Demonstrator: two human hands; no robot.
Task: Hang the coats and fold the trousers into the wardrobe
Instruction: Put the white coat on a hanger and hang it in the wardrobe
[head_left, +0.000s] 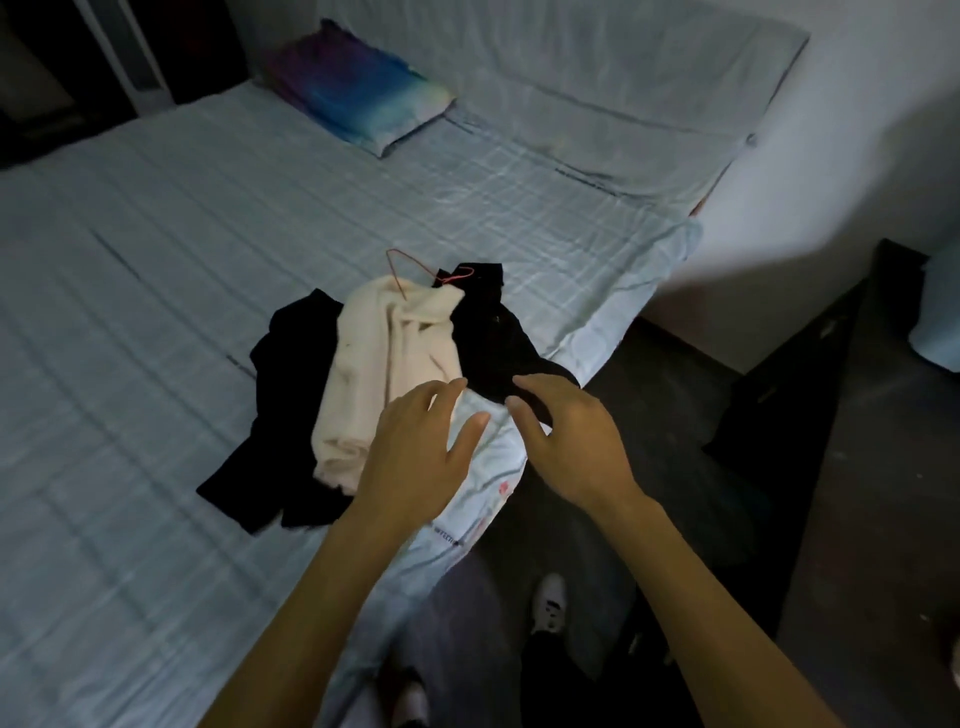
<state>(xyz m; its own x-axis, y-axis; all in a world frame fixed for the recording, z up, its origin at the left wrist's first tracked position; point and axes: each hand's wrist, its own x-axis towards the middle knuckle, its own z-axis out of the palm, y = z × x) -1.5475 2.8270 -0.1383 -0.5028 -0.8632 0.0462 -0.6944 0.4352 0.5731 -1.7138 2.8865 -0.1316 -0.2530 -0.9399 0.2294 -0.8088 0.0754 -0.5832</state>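
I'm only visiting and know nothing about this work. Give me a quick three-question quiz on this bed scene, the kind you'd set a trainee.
1. True or false: the left hand grips the red hanger.
2. What colour is the garment lying between the black clothes? A cream, B green, C yellow.
3. Short answer: what does the right hand hold?

Key: 1 false; 2 A; 3 nothing, its fingers are spread and relaxed.
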